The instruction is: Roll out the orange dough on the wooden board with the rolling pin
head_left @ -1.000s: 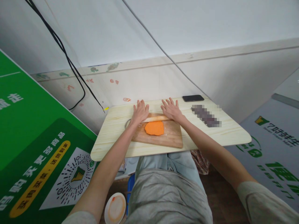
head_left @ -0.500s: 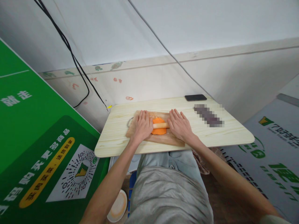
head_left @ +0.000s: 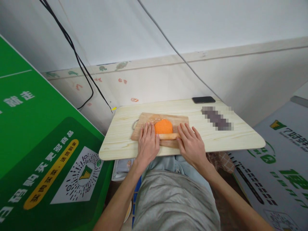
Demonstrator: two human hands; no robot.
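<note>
A pale wooden rolling pin lies across the near edge of a round, flattened piece of orange dough. Under both is a wooden cutting board with a metal ring at its left end. My left hand rests on the pin's left end, palm down, fingers stretched out flat. On the right end lies my right hand, its fingers extended and slightly spread, not wrapped round the pin. Both palms hide the ends of the pin.
The board sits on a light wood-grain table against a white wall. A black phone and a blurred dark item lie to the right. A green printed panel stands at left, a grey-white printed one at right.
Both hands and the rolling pin have come toward my body, from the middle of the dough to its near edge. More of the dough's far part now shows.
</note>
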